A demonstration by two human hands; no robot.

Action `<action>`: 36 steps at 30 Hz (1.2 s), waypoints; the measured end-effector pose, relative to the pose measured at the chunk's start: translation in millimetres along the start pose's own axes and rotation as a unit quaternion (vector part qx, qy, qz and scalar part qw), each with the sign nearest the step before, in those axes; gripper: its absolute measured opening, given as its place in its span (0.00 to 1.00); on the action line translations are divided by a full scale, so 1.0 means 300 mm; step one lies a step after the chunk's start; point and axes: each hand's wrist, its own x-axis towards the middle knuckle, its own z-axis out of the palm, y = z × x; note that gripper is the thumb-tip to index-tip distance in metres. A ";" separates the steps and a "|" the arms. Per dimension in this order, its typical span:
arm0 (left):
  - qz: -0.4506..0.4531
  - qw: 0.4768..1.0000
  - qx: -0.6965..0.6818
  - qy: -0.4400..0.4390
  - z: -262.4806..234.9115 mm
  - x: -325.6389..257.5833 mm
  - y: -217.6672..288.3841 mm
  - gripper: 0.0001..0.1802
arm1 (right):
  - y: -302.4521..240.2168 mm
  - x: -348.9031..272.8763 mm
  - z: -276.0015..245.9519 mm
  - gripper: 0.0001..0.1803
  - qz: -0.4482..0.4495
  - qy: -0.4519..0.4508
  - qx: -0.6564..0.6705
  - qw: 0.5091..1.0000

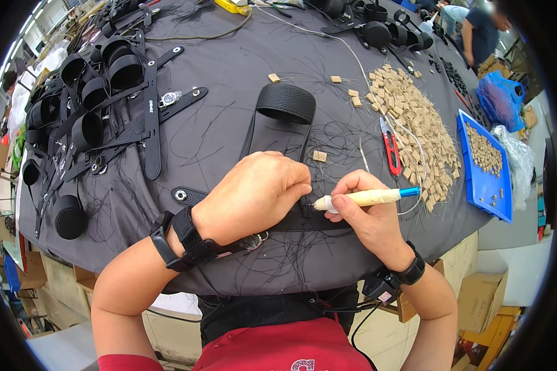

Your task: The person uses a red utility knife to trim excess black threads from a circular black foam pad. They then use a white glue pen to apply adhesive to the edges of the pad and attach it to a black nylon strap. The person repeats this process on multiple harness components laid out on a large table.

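Black strap under both hands

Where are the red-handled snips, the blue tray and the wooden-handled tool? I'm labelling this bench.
red-handled snips [391, 150], head view, on a red handle.
blue tray [505, 204], head view, bare floor.
wooden-handled tool [368, 197], head view, mid-handle.

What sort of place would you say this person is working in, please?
Most likely a leather-goods workshop or small factory. The cloth-covered table holds many finished black straps, a heap of small tan tags and red snips, while the right hand works an awl on one strap.
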 end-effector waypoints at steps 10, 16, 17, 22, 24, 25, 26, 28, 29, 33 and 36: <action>-0.003 0.957 0.235 0.172 -0.132 -0.046 -0.024 0.08 | -0.013 -0.004 -0.014 0.08 0.023 0.023 0.026 0.999; -0.163 0.978 0.123 -0.036 -0.228 -0.251 0.034 0.18 | -0.044 0.008 -0.031 0.08 -0.010 0.006 0.000 1.000; -0.141 0.982 0.125 -0.001 -0.200 -0.275 0.025 0.18 | -0.061 0.010 -0.033 0.08 -0.021 0.001 -0.012 1.000; -0.117 0.981 0.150 0.033 -0.131 -0.278 0.049 0.17 | -0.182 0.012 0.055 0.10 0.083 -0.022 0.136 0.987; -0.115 0.985 0.122 0.036 -0.111 -0.259 0.056 0.17 | -0.165 0.012 0.103 0.10 0.122 -0.015 0.210 0.970; -0.116 0.986 0.113 0.037 -0.104 -0.255 0.055 0.18 | -0.131 0.019 0.107 0.10 0.115 -0.049 0.215 0.969; -0.119 0.987 0.103 0.038 -0.097 -0.253 0.051 0.18 | -0.115 0.026 0.115 0.10 0.106 -0.057 0.213 0.970; -0.140 0.986 0.085 0.019 -0.097 -0.252 0.046 0.18 | -0.098 0.035 0.130 0.10 0.087 -0.072 0.209 0.971; -0.159 0.984 0.076 0.001 -0.103 -0.249 0.041 0.18 | -0.100 0.043 0.130 0.10 0.076 -0.072 0.196 0.975; -0.239 0.967 0.021 -0.081 -0.139 -0.211 0.057 0.15 | -0.117 0.072 0.138 0.10 0.070 -0.046 0.217 0.973; -0.163 0.985 0.060 -0.006 -0.098 -0.219 0.035 0.13 | -0.099 0.106 0.133 0.10 0.063 -0.062 0.237 0.968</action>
